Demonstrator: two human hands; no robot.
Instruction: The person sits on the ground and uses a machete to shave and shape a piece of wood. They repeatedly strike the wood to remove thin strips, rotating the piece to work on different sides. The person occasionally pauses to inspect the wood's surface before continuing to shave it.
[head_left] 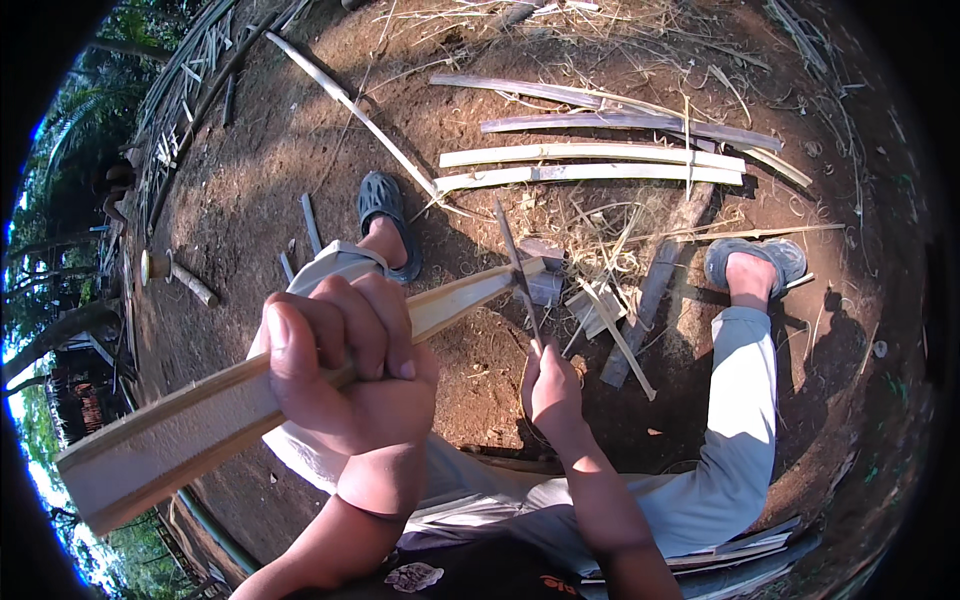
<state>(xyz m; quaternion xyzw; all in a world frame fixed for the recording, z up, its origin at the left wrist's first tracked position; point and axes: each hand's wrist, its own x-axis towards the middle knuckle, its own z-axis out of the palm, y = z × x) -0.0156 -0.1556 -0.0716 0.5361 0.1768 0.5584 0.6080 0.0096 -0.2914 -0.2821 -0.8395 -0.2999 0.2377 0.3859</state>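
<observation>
My left hand (350,375) is closed around a long pale split bamboo slat (200,420) that runs from the lower left up to the centre. My right hand (550,385) grips the handle of a long dark knife (512,265). The blade stands across the far end of the slat, touching it near a small wooden block (545,285) on the ground. Both of my legs in light trousers stretch out, with a foot in a grey clog on each side.
Several split bamboo strips (590,165) lie on the brown dirt beyond my feet, with shavings (620,235) and short offcuts around the block. A mallet-like wooden piece (175,272) lies at left. A bamboo fence (185,90) curves along the upper left.
</observation>
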